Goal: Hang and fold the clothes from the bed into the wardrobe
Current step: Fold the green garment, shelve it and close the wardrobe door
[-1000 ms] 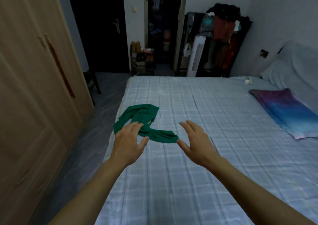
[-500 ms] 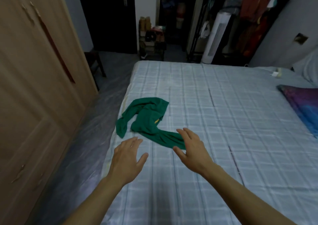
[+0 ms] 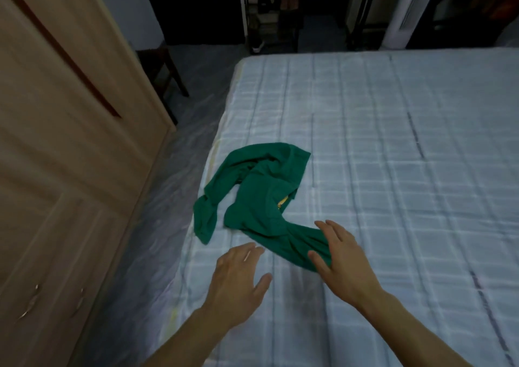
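- Both hands have dropped closer to the green garment (image 3: 261, 198) than they were a moment ago. The right hand (image 3: 342, 257) now covers its near end, where earlier it only approached.
- That garment lies crumpled on the bed (image 3: 393, 142), close to the mattress's wardrobe-side edge, with one limp end trailing toward that edge and another toward the person.
- It looks like light, soft knit cloth that will sag and unfold when lifted. Pinching it at the shoulders or hem, one hand on each side, should keep it spread.
- A small yellow tag (image 3: 282, 202) shows near its middle, but any writing on it is too small to read.
- The right hand is spread flat over the fabric, its fingers not yet closed. Whether it is actually touching is unclear.
- The left hand (image 3: 238, 279) hovers splayed over the checked sheet just beside the cloth and grasps nothing.
- The wooden wardrobe (image 3: 56, 170) stands shut across the narrow floor strip.
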The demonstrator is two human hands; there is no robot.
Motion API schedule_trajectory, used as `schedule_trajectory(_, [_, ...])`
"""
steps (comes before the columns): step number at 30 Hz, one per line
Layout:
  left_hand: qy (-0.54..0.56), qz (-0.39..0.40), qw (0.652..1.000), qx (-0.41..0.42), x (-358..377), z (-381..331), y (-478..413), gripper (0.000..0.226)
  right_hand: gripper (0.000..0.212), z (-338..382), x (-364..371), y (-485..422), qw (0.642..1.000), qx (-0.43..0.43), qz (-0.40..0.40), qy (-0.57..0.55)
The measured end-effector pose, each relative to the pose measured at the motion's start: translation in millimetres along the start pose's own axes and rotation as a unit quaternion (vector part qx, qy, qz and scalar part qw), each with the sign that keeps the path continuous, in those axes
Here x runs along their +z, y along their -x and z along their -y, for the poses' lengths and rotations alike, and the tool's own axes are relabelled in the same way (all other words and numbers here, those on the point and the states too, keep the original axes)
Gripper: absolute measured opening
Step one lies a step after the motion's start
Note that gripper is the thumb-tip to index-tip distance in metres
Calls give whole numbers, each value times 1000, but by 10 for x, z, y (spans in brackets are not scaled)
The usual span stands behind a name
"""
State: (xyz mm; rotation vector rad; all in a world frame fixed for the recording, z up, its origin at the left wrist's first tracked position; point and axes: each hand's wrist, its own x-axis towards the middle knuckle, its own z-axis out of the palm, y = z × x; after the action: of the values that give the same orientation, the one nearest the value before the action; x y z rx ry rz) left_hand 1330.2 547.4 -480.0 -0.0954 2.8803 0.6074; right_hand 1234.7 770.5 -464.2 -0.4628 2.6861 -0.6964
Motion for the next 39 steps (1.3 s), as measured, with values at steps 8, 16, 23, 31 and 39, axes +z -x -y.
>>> schedule_trajectory(8, [-10, -24, 1000, 0, 660, 354, -1113, 59, 66, -444, 887, -854, 999, -17, 29, 9])
schedule_trajectory(16, [-74, 2, 997, -12, 1284, 649, -1666, 72, 77, -652, 1641, -1273, 995, -20, 45, 87])
schedule_trajectory(23, [36, -111, 993, -26, 1130, 547, -1760, 25, 19, -639, 1538, -1386, 1000, -13, -5, 27])
schedule_trajectory(31, [114, -169, 978, 44, 357, 88, -1224, 20, 9, -443, 825, -888, 999, 17, 24, -16])
schedule_trajectory(39, [135, -188, 968, 96, -699, -589, -306, 27, 56, 16, -231, -113, 998, -9, -15, -66])
